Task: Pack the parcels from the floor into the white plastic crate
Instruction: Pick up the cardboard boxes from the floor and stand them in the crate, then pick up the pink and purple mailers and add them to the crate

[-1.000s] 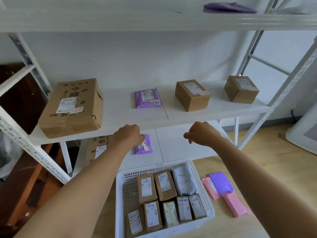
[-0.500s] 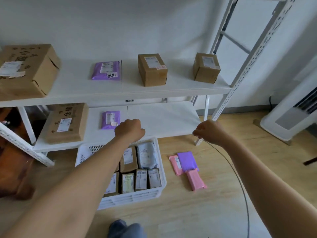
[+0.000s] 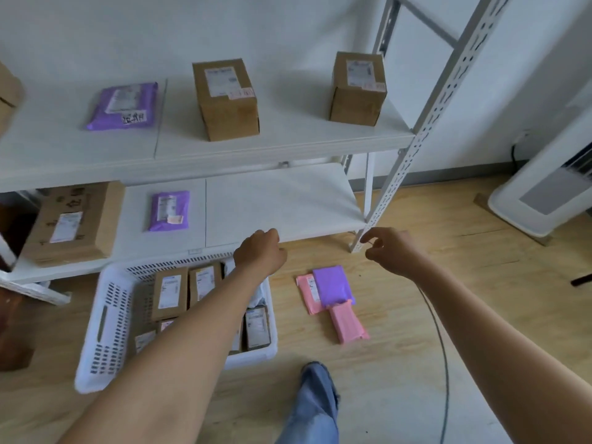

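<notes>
Reaching down from standing height looks like the riskiest part: the shelving unit (image 3: 288,200) juts out just above the white plastic crate (image 3: 105,318), and its lower shelf edge lies close behind both raised hands, so a quick stoop could knock a wrist or forehead against it. The crate already holds rows of brown boxes, with little bare bottom showing, so later parcels may have to lie on top and could slide off. Three parcels remain on the wooden floor just right of the crate, overlapping one another: a purple mailer (image 3: 331,285) lies over a pink mailer (image 3: 307,291), and a second pink mailer (image 3: 347,323) touches their near end. Grabbing one carelessly may drag the others. A thin dark cable (image 3: 443,347) trails across the floor under the right arm and could catch a foot. The left hand (image 3: 261,254) is curled in a loose fist, holding nothing; the right hand (image 3: 389,251) has fingers half bent and apart, also empty. Shipping labels are on nearly every parcel, but their print is too blurred to read.
</notes>
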### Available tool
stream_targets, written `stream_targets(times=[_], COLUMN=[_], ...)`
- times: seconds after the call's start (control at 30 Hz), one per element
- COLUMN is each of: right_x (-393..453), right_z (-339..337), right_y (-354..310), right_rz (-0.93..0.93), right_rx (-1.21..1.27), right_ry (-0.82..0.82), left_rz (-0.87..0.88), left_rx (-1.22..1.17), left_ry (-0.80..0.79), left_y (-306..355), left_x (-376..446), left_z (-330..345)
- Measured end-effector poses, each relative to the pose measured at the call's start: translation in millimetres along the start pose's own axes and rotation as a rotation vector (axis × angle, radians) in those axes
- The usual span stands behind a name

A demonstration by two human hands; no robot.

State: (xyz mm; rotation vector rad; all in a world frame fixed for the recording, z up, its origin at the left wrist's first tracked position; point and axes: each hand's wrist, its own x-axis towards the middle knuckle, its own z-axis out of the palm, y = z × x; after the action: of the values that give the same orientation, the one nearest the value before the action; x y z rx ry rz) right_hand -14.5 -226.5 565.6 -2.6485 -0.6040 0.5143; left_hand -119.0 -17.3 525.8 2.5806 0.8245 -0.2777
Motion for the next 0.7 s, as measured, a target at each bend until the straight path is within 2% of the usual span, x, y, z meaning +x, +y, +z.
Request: stream_targets(times=[0.2,0.37,0.53,0.7], right_x=[62,94,140,208], right_z=[-14,8,62,144], right_y=[60,112,170,238], right_rz=[0.008,0.054,0.063,0.036], right_rx=[0.028,0.073,0.065,0.072], right_ry=[-0.015,-0.101,-0.164,-0.148], left_rz=[-0.034,-0.071,-0.151,-0.301], left_rx=[-0.024,-0.013,-0.007,-0.102], left_ry=[-0.087,-0.095,-0.178,-0.197], left_y=[59,80,83,82], left_x=[46,66,92,145], left_z=[47,95,171,284])
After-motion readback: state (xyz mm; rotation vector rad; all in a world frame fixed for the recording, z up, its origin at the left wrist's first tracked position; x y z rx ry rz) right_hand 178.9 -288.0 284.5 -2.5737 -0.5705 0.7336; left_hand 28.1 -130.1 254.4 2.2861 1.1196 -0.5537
